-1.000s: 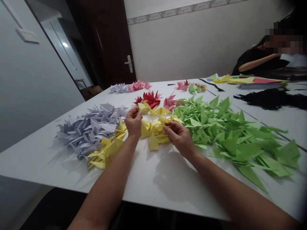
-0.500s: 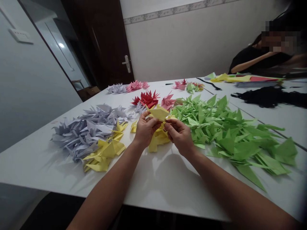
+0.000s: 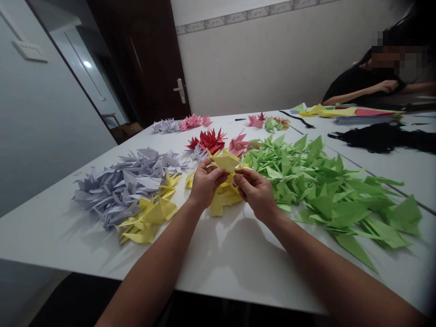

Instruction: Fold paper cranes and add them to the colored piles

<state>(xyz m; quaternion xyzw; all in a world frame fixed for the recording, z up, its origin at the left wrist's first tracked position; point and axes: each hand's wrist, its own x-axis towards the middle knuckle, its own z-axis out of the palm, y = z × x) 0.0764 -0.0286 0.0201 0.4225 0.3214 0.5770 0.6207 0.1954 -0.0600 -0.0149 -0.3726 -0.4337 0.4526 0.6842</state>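
Yellow folded paper (image 3: 225,160), 1 piece, pinched in left hand (image 3: 205,184). Right hand (image 3: 255,190): fingertips closed just beside; grip contents unclear.

a yellow folded paper piece (image 3: 226,161) is showing a broad, smooth panel and a pointed tip, and is staying raised above loose yellow pieces (image 3: 223,199) that are overlapping beneath it.

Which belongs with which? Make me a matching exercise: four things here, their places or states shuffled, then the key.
1. Large green pile
2. Left hand
3. Red cluster
4. Large lilac pile

A. Directly beyond the hands
B. Left of both hands
C. Right of the right hand
D. Holding folded yellow paper

Pairs: 1-C, 2-D, 3-A, 4-B
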